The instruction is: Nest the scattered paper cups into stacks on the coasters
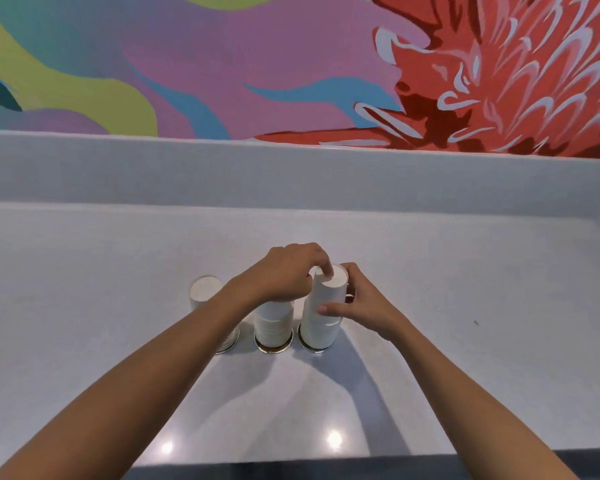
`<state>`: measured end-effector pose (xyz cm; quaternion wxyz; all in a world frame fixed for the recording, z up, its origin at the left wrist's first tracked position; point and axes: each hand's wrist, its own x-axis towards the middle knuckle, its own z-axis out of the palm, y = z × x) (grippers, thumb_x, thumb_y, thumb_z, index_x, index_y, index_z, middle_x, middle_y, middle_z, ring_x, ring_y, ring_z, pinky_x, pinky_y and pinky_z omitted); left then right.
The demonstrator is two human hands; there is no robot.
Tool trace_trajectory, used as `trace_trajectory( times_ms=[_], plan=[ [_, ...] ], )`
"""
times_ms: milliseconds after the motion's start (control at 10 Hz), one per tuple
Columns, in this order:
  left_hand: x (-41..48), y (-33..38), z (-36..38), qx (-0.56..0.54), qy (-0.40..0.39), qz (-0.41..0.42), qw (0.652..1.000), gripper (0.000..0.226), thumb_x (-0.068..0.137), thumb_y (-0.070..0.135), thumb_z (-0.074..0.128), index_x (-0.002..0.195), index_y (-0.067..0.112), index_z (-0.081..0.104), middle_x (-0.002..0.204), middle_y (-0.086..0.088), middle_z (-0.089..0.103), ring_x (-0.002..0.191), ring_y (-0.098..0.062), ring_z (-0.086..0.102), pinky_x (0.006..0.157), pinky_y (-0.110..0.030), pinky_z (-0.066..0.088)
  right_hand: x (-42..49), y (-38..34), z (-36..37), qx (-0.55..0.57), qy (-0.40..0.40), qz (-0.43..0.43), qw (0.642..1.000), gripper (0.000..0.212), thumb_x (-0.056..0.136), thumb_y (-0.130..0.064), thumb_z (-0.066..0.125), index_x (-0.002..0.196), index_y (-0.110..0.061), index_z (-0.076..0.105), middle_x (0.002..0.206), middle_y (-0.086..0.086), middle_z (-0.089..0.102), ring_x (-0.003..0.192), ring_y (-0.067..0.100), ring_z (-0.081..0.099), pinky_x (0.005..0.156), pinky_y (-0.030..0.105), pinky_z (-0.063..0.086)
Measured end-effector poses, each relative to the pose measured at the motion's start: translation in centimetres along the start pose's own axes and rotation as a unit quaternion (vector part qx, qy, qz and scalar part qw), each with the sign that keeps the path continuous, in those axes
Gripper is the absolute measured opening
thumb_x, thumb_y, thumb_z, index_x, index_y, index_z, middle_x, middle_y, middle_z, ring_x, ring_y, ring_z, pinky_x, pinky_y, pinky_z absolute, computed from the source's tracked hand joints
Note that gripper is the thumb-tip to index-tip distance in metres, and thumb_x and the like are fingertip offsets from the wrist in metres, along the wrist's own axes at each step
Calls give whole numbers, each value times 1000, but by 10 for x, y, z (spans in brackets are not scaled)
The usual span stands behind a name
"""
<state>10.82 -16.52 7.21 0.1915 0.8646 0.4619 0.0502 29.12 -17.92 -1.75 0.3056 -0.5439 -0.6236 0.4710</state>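
Your left hand [288, 271] pinches top cup [333, 284], right hand [361, 303] grips tall stack [317, 327]. Push off-centre: stack may tip toward 9 o'clock, toppling middle stack [274, 323].

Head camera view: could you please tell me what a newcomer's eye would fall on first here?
The bright mural on the back wall, with its big red flower at upper right, grabs attention first. Then the two hands meeting mid-counter: the left hand grips the top and the right hand the side of the rightmost stack of white paper cups, standing on a coaster.
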Motion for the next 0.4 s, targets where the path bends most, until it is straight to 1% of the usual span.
trace_trajectory(
  times_ms=[100, 200, 300, 400],
  plan=[
    [0, -2, 3, 18, -2, 2, 1000, 49, 82, -4, 42, 116, 25, 63, 138, 9, 50, 120, -17, 49, 94, -35, 41, 2, 2, -1, -20, -7, 6, 1000, 66, 61, -39, 82, 116, -30, 45, 116, -7, 58, 108, 18, 58, 89, 39, 55],
    [2, -6, 2, 26, -12, 12, 1000, 49, 81, -3, 42, 116, 24, 63, 139, 9, 49, 121, -17, 48, 95, -37, 42, 6, -2, -4, -37, -25, 10, 999, 70, 63, -36, 82, 121, -25, 44, 116, -8, 56, 110, 17, 57, 89, 37, 53],
    [2, -9, -3, 7, -11, 22, 1000, 50, 81, -4, 41, 115, 25, 63, 138, 9, 50, 122, -16, 48, 97, -39, 42, 9, -12, -10, -103, -97, 20, 990, 76, 63, -37, 83, 126, -28, 40, 123, -10, 49, 115, 16, 52, 92, 33, 49],
    [3, -17, -14, -50, 23, 9, 998, 49, 84, -4, 42, 118, 25, 62, 136, 8, 52, 122, -14, 47, 100, -30, 40, 14, -31, -28, -154, -160, 52, 974, 94, 53, -52, 83, 132, -32, 35, 133, -11, 43, 123, 14, 44, 98, 31, 41]
  ],
)
